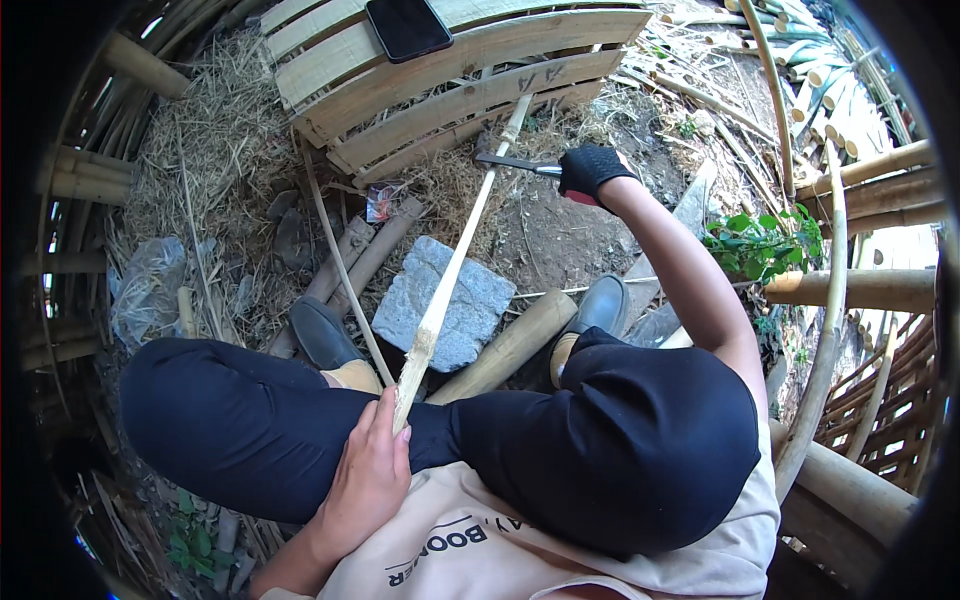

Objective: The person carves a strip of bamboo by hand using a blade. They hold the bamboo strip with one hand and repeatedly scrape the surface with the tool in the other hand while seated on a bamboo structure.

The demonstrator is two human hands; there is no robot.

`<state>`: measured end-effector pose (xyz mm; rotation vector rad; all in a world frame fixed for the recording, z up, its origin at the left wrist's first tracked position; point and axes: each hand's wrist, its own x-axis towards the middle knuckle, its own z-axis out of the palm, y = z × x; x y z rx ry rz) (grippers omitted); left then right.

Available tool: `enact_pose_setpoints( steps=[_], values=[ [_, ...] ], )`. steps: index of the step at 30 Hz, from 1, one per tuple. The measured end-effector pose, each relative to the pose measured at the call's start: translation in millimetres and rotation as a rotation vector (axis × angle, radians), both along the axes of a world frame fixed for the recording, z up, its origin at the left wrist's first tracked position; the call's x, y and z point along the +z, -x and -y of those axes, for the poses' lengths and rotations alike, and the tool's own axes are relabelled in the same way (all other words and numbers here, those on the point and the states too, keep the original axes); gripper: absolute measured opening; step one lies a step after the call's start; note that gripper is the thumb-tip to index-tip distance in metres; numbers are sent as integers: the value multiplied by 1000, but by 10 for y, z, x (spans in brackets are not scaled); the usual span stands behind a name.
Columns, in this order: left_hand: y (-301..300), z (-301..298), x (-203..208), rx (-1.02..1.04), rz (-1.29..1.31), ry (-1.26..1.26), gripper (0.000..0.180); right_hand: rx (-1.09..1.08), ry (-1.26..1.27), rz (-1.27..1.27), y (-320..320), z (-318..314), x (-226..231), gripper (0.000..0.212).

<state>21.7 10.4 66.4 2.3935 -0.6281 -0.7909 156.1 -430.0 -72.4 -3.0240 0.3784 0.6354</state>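
Open soil (560,235) beside knife (515,163) and stick (458,265)

The head view looks from the left of two head-worn fisheye cameras, pitched downward and forward over the wearer's bent knees (640,440). The shirt (450,540) lies close to the lens, the left hand (375,462) near it, the right hand (592,174) farther out; the wooden crate (400,90) meets the upper edge.

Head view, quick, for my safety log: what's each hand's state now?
Left hand: closed, holding the pale stick.
Right hand, gloved: closed, holding the knife.
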Motion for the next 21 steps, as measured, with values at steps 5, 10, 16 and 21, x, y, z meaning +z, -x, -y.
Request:
enact_pose_setpoints(
  steps=[5, 10, 16, 21],
  values=[
    [41, -58, -29, 14, -24, 100, 66, 240, 69, -93, 150, -220, 528, 27],
    [103, -180, -51, 23, -63, 164, 63, 395, 187, -93, 332, -608, 1052, 23],
    [163, -394, -329, 118, 34, 292, 58, 539, 142, -121, 482, -1001, 1292, 28],
    [90, -655, -456, 257, -232, 354, 55, 654, 77, -159, 457, -1446, 1591, 30]
  ],
)
